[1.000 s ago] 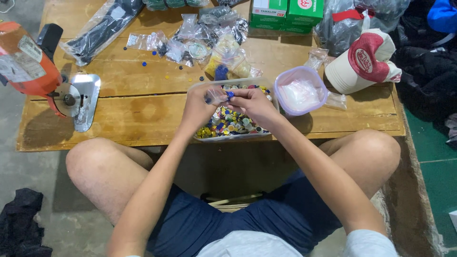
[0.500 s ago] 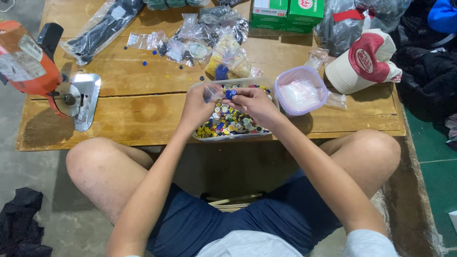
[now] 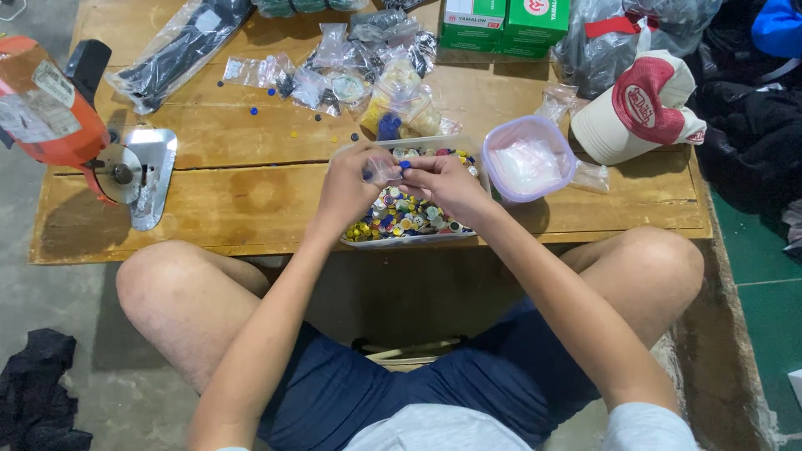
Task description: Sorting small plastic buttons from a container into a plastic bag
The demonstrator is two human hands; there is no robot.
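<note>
Hands [image 3: 401, 179] over tray [image 3: 418, 238] of coloured buttons [image 3: 405, 219].

multicolour buttons [image 3: 401, 219] in a clear tray [image 3: 418, 238], blue shorts [image 3: 401, 392], red-and-cream cap [image 3: 639, 108], green boxes [image 3: 501, 23], orange tool [image 3: 46, 104]

- We see a low wooden table [image 3: 251, 192] of worn planks (a dark seam runs across it), reaching out beyond the fingertips.
- Left of the fingers lies bare grey concrete floor [image 3: 58, 334].
- Far right of them, green flooring [image 3: 764, 326].
- Light falls soft and even.
</note>
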